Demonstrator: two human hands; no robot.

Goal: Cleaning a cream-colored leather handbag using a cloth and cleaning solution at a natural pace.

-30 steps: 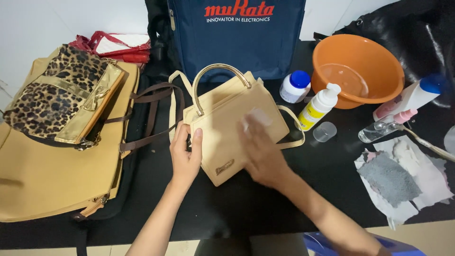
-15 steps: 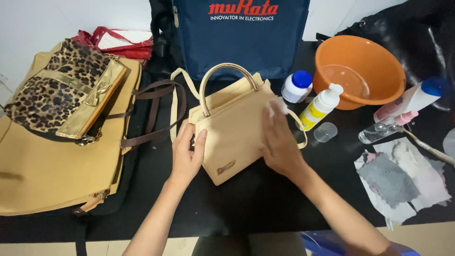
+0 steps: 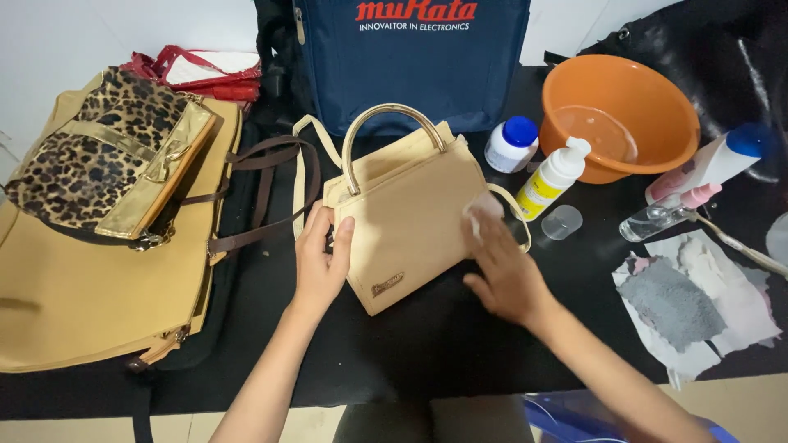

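Handbag of beige leather-like material with a curved gold handle (image 3: 408, 221) lies flat on the black tabletop (image 3: 443, 344), just ahead of the person and between both hands. Its long axis runs at a slant, handle end pointing away and slightly left, bottom corner toward the person. The left hand (image 3: 320, 261) rests on the bag's left edge, fingers together and thumb against the side, bracing it. The right hand (image 3: 502, 271) lies on the bag's right edge, fingers pressing a small white pad (image 3: 480, 210) flat onto the surface; that pad sits to the upper right of the bag's face. Both hands touch the bag; neither is the nearer. Just right of the bag stand a white pump bottle with yellow label (image 3: 553, 176) and a small clear cap (image 3: 561, 221); an orange plastic basin (image 3: 617, 115) sits behind them.
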